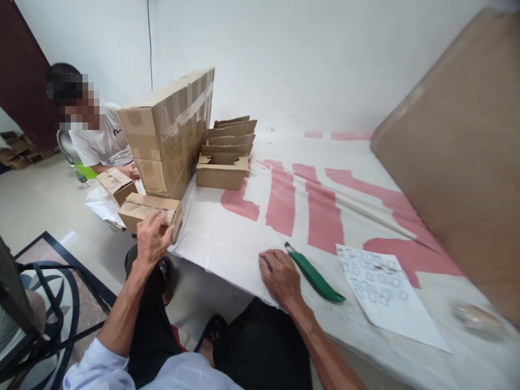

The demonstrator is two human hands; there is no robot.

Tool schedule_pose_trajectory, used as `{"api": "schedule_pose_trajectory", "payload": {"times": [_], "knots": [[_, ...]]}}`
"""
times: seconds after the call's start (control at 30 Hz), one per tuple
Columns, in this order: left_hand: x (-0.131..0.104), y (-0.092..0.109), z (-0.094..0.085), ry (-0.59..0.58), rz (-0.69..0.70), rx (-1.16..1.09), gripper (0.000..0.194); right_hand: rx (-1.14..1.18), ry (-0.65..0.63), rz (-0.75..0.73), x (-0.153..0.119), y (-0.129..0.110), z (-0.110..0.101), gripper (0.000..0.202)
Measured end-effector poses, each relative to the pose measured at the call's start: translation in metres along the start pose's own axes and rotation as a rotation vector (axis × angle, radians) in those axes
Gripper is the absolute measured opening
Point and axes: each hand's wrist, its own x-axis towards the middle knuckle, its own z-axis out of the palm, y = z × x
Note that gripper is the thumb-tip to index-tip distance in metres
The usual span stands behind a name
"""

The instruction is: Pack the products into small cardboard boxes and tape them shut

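**Wearer: clothing and visible body**

Shirt [195, 374]: one, pale lavender-blue, faint pale grid lines across the front. Left sleeve [99, 363]: same pale cloth, loose, ending near the elbow. Forearms: two, slender, uncovered. Left hand [153, 238] and right hand [281, 275]: both bare, five-fingered. Trousers [264, 346]: black or very dark, plain, loose-cut. Footwear [215, 328]: dark, open, slipper-like; small pale and reddish markings on the farther one, too small to read.

The table [239, 254] is covered in white patterned with red shapes; the knife [314, 276] is coloured green.
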Motion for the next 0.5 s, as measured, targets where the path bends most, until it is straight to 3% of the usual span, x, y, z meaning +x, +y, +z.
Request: {"api": "schedule_pose_trajectory", "payload": {"times": [0.1,0.13,0.17,0.27,0.37,0.5], "knots": [[0.026,-0.035,-0.027,0.275,-0.180,-0.007,0.049,0.015,0.003,0.022,0.000,0.001,0.000,0.018],[0.037,-0.049,-0.035,0.318,-0.269,-0.016,0.054,0.017,0.002,0.035,0.000,0.000,0.001,0.018],[0.047,-0.063,-0.040,0.304,-0.368,-0.055,0.058,0.021,0.000,0.047,0.000,0.000,0.001,0.018],[0.067,-0.090,-0.043,0.110,-0.572,-0.268,0.058,0.033,0.001,0.061,0.002,-0.003,0.001,0.017],[0.060,-0.088,-0.031,0.037,-0.589,-0.346,0.052,0.038,-0.012,0.073,0.005,-0.006,0.000,0.018],[0.017,-0.054,-0.009,-0.044,-0.465,-0.476,0.064,0.080,-0.050,0.112,0.009,-0.008,-0.004,0.021]]}}
